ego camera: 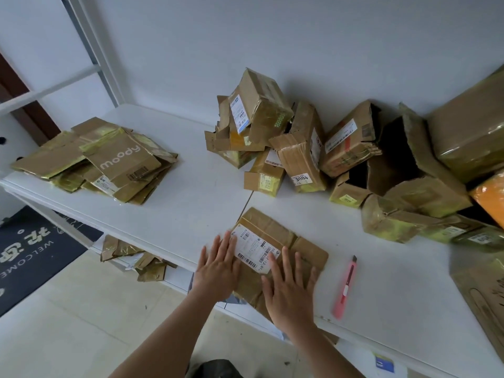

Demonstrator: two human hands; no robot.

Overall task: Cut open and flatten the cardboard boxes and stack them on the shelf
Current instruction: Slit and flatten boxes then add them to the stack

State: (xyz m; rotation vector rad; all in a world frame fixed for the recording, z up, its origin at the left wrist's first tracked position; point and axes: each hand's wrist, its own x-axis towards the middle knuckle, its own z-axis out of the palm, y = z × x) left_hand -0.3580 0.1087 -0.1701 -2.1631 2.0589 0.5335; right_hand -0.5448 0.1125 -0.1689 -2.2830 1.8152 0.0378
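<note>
White table (191,192) against a plain wall, shelf frame at the far left corner. I've got both palms flat on the flattened box (275,236) at the near edge: left hand (218,268) on its left side, right hand (291,285) on the near right, fingers straight and spread, gripping nothing, just pressing, probably to crease it flat so it stacks. Pink cutter (345,289) lies just right of the box, released, within reach for the next one. Flattened stack (101,159) sits near the far left edge, so this piece likely goes there. Uncut boxes (300,143) are heaped along the wall edge, right side.
</note>
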